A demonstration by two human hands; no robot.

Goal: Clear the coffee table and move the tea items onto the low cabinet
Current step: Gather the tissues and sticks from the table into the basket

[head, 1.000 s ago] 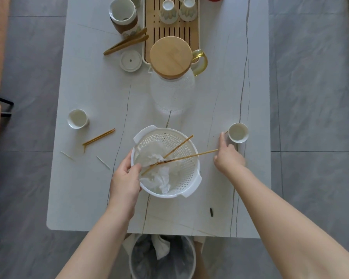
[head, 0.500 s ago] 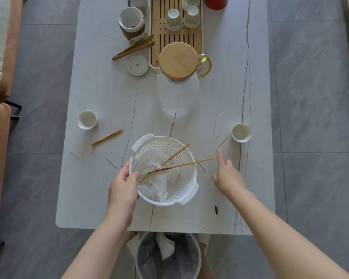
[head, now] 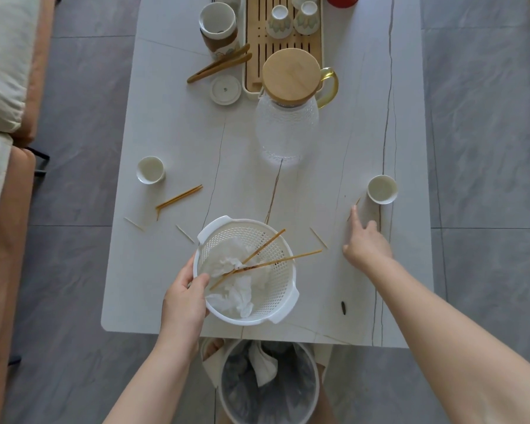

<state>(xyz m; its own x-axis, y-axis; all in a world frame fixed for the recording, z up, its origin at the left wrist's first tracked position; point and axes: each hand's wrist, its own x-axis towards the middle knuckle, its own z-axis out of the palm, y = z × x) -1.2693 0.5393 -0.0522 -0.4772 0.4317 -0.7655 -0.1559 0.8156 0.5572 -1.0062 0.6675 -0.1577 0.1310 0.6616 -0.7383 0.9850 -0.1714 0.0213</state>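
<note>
The left hand (head: pixel 184 296) gripped the white basket's (head: pixel 283 296) near-left rim to steady it on the coffee table (head: pixel 178 123), while the right hand (head: pixel 364 244), fingers spread, reached for a short stick (head: pixel 353 208) beside the right-hand teacup (head: pixel 382 189).

Bare tabletop (head: pixel 343 166) between pitcher (head: pixel 286 130) and cup (head: pixel 382 189), seemingly unobstructed

White perforated basket (head: pixel 266 298) at 6 o'clock holding crumpled tissue (head: pixel 236 296) and two skewers (head: pixel 266 261), glass pitcher (head: pixel 286 130) with wooden lid at centre, bamboo tea tray (head: pixel 257 56) at 12 o'clock, small white cups (head: pixel 150 169) at 9 and 3 o'clock
</note>
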